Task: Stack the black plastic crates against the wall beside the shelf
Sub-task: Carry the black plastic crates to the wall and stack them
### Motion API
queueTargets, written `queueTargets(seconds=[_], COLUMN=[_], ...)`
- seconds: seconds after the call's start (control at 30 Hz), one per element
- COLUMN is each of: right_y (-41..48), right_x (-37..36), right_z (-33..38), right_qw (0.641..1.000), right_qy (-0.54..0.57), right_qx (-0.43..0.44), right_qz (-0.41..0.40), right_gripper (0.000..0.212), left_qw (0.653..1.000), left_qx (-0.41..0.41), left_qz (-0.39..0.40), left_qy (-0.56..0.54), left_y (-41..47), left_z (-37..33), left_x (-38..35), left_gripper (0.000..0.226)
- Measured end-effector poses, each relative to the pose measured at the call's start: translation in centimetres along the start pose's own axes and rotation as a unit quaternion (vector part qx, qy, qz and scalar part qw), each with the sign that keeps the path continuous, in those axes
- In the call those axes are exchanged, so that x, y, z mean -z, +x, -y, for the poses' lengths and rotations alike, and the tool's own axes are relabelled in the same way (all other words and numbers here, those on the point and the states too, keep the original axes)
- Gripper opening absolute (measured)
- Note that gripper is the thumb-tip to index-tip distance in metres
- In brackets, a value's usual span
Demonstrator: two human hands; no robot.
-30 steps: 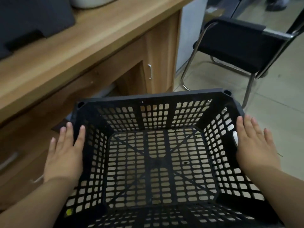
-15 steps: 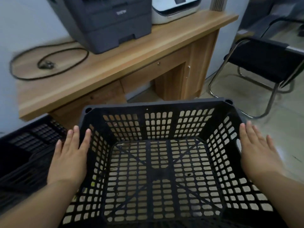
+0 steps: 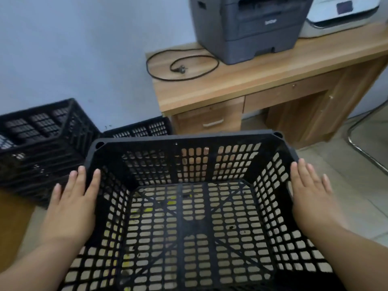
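Observation:
I carry an empty black plastic crate with perforated walls, held level in front of me above the floor. My left hand presses flat on its left wall and my right hand presses flat on its right wall. A stack of black crates stands against the pale wall at the left. Another black crate sits lower against the wall, between that stack and the desk, partly hidden by the carried crate.
A wooden desk with drawers stands at the right against the wall, bearing a dark printer, a white device and a loose black cable. A chrome chair leg shows at the far right. A brown surface lies at the lower left.
The view has swung left with the crate: the desk moved to the right, and the wall and black crates at the left came fully into sight. Both hands keep their grip.

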State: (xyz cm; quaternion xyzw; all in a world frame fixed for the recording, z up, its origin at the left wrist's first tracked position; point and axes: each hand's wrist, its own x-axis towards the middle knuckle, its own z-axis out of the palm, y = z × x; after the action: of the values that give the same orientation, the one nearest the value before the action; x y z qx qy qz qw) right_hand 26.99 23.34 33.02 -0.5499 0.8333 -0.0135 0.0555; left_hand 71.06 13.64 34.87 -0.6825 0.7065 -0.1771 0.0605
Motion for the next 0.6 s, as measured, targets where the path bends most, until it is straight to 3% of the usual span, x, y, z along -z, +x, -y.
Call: queueTargets(seconds=[0.3, 0.6], right_y=[0.5, 3.2], right_x=[4.7, 8.6], right_z=[14.3, 28.2], right_qw=[0.993, 0.976], right_qy=[0.014, 0.036], right_qx=[0.121, 0.212], right_qz=[0.004, -0.04], right_gripper=[0.081, 0.074], left_qw=[0.996, 0.992], left_qx=[0.085, 0.128], left_qz=[-0.019, 0.011], left_qy=[0.019, 0.013], left_y=[-2.9, 0.5], left_z=[14.1, 30.6], left_x=[0.0, -0.8], left_gripper=[0.095, 0.132])
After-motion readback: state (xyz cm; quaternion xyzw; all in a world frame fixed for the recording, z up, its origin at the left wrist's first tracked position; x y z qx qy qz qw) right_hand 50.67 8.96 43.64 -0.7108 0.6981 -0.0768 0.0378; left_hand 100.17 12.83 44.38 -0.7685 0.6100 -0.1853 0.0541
